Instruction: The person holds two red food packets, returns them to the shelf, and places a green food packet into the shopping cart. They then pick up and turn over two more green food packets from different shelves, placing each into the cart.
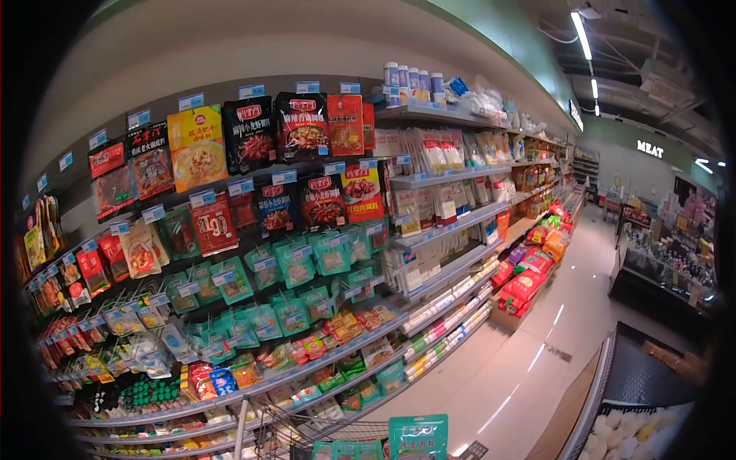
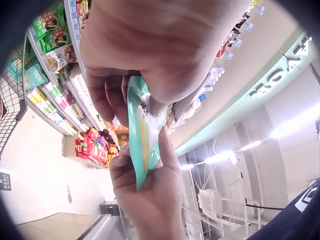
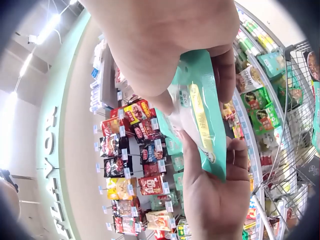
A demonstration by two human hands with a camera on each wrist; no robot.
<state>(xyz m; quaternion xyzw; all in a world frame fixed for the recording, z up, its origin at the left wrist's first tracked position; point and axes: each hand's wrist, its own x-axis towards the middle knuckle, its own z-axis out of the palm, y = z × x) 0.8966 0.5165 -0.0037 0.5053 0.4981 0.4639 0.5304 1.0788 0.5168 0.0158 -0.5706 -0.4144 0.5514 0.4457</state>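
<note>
Green and glossy, the packet (image 3: pixel 217 125) is between both hands; the left hand (image 2: pixel 150 40) and the right hand (image 3: pixel 170 40) each pinch one side, fingers curled. I think an even, light pinch is best, so the soft film does not crease and the print remains uncovered. Beyond is the wire cart (image 2: pixel 23 107), then hanging packets (image 1: pixel 291 316).

so it's a supermarket aisle, curved gray shelves (image 1: pixel 445 182) on the left packed with hanging packets, pale shiny floor (image 1: pixel 529 360) reflecting the strip lights (image 1: pixel 581 36). green band up the wall, dark ceiling (image 1: pixel 636 46), lit "meat" sign (image 1: pixel 650 149) at the back.
</note>
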